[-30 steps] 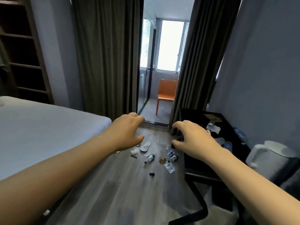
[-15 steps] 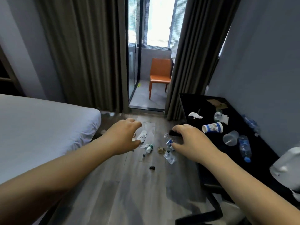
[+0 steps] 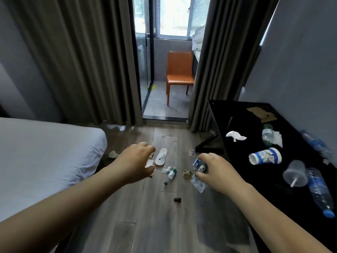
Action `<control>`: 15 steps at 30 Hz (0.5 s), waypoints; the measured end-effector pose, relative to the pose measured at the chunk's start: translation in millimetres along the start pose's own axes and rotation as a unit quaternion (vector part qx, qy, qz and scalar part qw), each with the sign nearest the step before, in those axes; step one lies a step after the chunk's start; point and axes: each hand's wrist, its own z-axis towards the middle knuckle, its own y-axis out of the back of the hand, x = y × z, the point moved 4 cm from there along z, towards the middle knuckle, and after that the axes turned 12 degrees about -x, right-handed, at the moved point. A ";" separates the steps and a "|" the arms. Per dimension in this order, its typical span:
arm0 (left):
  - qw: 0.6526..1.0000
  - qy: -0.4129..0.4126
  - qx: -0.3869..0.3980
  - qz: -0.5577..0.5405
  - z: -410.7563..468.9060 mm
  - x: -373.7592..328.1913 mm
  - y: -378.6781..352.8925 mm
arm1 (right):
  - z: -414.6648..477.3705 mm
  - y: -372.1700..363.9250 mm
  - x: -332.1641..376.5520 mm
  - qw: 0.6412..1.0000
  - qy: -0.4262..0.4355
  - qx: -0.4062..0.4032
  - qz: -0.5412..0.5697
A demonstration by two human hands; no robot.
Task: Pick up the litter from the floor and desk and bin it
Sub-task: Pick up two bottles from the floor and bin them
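More desk litter (image 3: 265, 156) in view

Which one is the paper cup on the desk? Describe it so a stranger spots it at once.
Start at the black desk along the right-hand wall. Near the middle of its top lies the paper cup. It alone is opaque white with blue print, tipped on its side with its mouth towards the room, unlike the clear plastic cup with a straw just nearer the viewer.
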 end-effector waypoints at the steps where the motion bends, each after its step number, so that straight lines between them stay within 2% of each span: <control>1: 1.000 -0.001 0.005 -0.001 13.6 6.6 -6.0 | 14.8 -3.7 -2.5 1.000 -0.005 0.002 0.000; 15: 0.995 -0.062 0.056 -0.044 217.9 75.1 -95.3 | 187.3 -64.2 -53.1 0.994 -0.100 0.044 -0.019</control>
